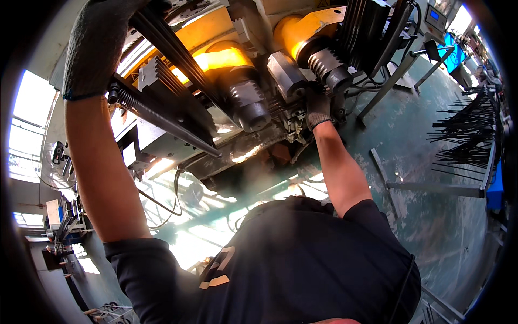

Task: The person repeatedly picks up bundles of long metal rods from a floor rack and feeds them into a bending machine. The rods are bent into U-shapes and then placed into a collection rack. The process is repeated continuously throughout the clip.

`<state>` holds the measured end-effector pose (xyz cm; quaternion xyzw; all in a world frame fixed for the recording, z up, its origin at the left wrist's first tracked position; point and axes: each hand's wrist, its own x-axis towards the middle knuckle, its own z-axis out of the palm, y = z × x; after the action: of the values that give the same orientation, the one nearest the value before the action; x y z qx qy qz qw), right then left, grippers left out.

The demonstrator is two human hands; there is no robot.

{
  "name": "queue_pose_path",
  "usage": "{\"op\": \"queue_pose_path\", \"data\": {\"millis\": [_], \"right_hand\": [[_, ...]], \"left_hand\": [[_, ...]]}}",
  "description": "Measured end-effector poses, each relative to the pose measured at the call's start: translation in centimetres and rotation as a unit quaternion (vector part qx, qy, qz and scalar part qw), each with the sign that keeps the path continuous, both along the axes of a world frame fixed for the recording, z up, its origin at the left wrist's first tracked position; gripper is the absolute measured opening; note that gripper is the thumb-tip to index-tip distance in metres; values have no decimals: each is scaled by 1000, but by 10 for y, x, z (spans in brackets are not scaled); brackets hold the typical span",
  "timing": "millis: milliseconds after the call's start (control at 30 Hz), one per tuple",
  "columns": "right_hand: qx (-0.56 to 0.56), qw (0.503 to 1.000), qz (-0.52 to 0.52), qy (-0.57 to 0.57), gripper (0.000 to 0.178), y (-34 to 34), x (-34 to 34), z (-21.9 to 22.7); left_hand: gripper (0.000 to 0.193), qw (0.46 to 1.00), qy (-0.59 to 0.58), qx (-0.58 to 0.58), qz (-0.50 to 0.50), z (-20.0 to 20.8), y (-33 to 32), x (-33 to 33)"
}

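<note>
At the left, the left hand [94,46] wears a grey knitted glove and is raised high over a bundle of long dark rods [178,59]. The fingers seem to be closed around the upper end of this bundle, probably to steady it, because the rods lie slanted down toward the middle of the machine [178,137]. The rods are thin, straight and dark, and some of them show a fine thread or ribs along their length.

In the middle stand two thick rollers [245,105] of dark ribbed metal, each under a rounded yellow cover [221,56]. The covers are smooth and shiny, while the grey blocks between them look rough and oily.

To the right, the right hand [317,108], also in a grey glove, reaches in just under the second roller and touches the metal parts there. I cannot tell whether its fingers are apart or clamped on something, because the glove hides them.

Far at the right, more thin black rods [464,135] lie on a rack above the worn green floor [426,205].
</note>
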<state>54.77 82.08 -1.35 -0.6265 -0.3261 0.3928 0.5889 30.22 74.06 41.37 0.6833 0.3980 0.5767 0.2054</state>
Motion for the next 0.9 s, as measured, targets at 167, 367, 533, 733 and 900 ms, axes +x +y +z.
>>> {"op": "queue_pose_path", "data": {"millis": [167,367,533,733,900], "right_hand": [[60,998,20,21,17,3,9,-13],[85,988,25,128,17,-5,2,2],[104,991,-25,76,23,-8,12,10],[39,948,118,-292,27,-29,3,39],[97,938,81,-322,30,-14,19,3]], "left_hand": [[34,1000,-4,-8,-8,5,-4,11],[30,999,1,-29,37,2,-3,15],[30,999,5,-46,27,-6,11,16],[30,995,24,-60,76,0,-6,10],[30,996,23,-64,66,-1,8,13]]}}
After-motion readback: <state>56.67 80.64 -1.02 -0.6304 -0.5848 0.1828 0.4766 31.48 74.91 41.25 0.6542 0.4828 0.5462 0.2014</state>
